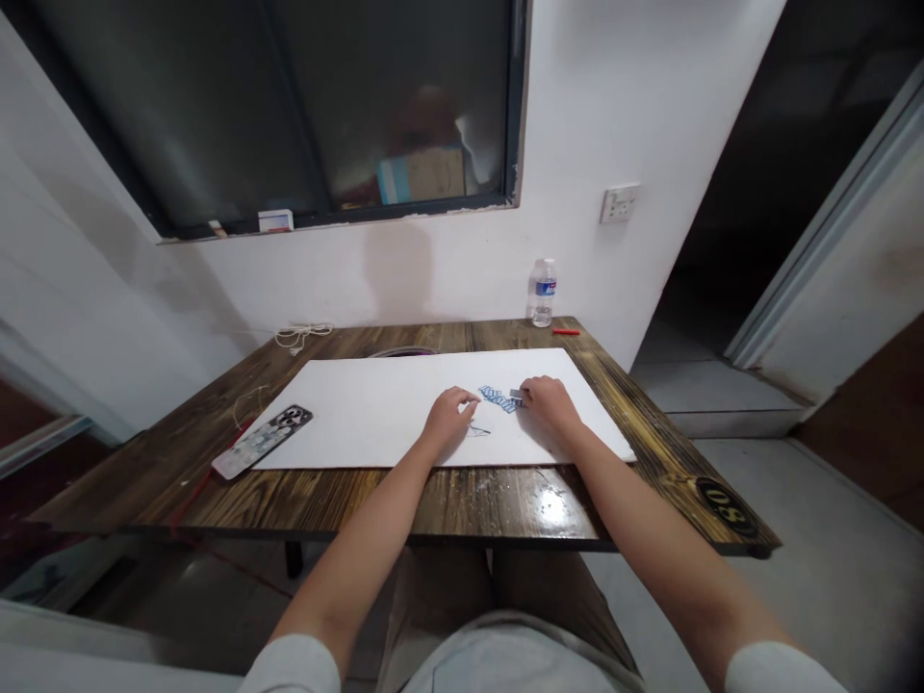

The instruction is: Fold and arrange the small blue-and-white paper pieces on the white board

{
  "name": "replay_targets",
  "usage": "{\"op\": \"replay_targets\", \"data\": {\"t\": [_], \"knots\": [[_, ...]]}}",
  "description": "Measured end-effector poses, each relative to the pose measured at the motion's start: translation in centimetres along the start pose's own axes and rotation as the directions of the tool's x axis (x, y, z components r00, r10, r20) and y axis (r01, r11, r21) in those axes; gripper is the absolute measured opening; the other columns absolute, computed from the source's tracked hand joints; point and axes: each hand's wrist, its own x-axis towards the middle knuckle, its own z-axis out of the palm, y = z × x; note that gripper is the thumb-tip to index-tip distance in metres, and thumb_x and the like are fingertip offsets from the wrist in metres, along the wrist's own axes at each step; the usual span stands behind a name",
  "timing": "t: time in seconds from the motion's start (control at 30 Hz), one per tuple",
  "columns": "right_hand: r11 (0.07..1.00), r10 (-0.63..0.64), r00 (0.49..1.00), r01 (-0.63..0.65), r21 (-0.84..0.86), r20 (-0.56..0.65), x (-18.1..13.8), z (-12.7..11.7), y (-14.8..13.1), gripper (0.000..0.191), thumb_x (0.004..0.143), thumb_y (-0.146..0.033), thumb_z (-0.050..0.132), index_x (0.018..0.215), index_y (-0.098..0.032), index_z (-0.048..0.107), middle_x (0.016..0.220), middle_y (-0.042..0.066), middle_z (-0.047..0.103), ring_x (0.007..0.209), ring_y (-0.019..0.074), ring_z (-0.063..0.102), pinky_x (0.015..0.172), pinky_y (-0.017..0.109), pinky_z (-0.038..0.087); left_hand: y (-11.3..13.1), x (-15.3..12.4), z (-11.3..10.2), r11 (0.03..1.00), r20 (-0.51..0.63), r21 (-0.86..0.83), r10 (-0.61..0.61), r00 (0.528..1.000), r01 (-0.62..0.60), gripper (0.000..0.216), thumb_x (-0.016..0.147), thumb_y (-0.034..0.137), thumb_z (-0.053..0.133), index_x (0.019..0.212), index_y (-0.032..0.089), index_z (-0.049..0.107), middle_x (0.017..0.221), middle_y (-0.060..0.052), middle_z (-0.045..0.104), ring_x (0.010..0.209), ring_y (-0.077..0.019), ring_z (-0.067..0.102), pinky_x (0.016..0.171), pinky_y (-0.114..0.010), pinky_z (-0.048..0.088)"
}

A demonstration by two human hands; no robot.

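On a white board (368, 409), a small cluster of blue-and-white striped pieces (498, 397) lies between my two hands; their kind is too small to make out. My left hand (449, 420) rests at the left of the cluster, its index finger and thumb apart and nothing visible between them. A thin dark-lined shape (479, 432), drawn or lying flat, shows just below its fingers. My right hand (550, 404), at the cluster's right end, pinches a small flat grey piece (516, 393). Its lower fingers are hidden under the hand.
A phone (266, 441) overlaps the board's left edge. On the wooden table (346, 496) behind are a white cable (299, 334), a water bottle (544, 294) and a red pen-like stick (566, 332). A round black 08 label (726, 506) marks the near right corner.
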Motion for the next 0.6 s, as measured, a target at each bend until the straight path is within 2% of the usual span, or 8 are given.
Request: {"op": "replay_targets", "data": {"t": [0.13, 0.27, 0.43, 0.6], "knots": [[0.998, 0.046, 0.997, -0.043, 0.043, -0.069, 0.0, -0.3, -0.1, 0.024, 0.091, -0.018, 0.048, 0.093, -0.018, 0.072, 0.097, 0.011, 0.072, 0.094, 0.024, 0.061, 0.078, 0.032, 0.037, 0.0, 0.0, 0.1, 1.0, 0.0, -0.006, -0.017, 1.0, 0.017, 0.017, 0.085, 0.02, 0.055, 0.09, 0.019, 0.071, 0.094, -0.005, 0.068, 0.093, -0.0193, 0.061, 0.083, -0.032, 0.049], [0.97, 0.022, 0.996, 0.001, 0.243, -0.092, 0.4, 0.0, -0.4, 0.02, 0.088, -0.018, 0.053, 0.091, -0.019, 0.073, 0.095, 0.008, 0.072, 0.091, 0.0206, 0.062, 0.077, 0.028, 0.041, -0.1, 0.0, 0.1, 0.999, -0.007, -0.027, -0.024, 1.0, 0.024, 0.017, 0.085, 0.02, 0.055, 0.091, 0.019, 0.072, 0.094, -0.006, 0.068, 0.093, -0.0198, 0.061, 0.083, -0.032, 0.049], [0.83, -0.112, 0.992, 0.13, 0.542, -0.065, 0.5, 0.7, -1.8, 0.016, 0.085, -0.02, 0.058, 0.088, -0.02, 0.074, 0.088, 0.005, 0.073, 0.081, 0.0179, 0.065, 0.074, 0.027, 0.046, -0.3, 0.2, 0.2, 0.995, -0.007, -0.091, -0.042, 0.999, 0.041, 0.019, 0.085, 0.027, 0.057, 0.097, 0.019, 0.071, 0.098, -0.006, 0.07, 0.091, -0.0192, 0.063, 0.08, -0.031, 0.05], [0.688, -0.133, 0.989, 0.134, 0.713, -0.057, -0.1, 1.0, -3.3, 0.017, 0.083, -0.03, 0.061, 0.088, -0.019, 0.074, 0.081, 0.003, 0.073, 0.075, 0.0173, 0.064, 0.07, 0.027, 0.047, -0.1, 0.0, 0.2, 0.969, 0.119, -0.214, -0.101, 0.988, 0.124, 0.024, 0.083, 0.036, 0.063, 0.095, 0.018, 0.072, 0.092, -0.005, 0.073, 0.084, -0.0191, 0.065, 0.076, -0.029, 0.05]]}}
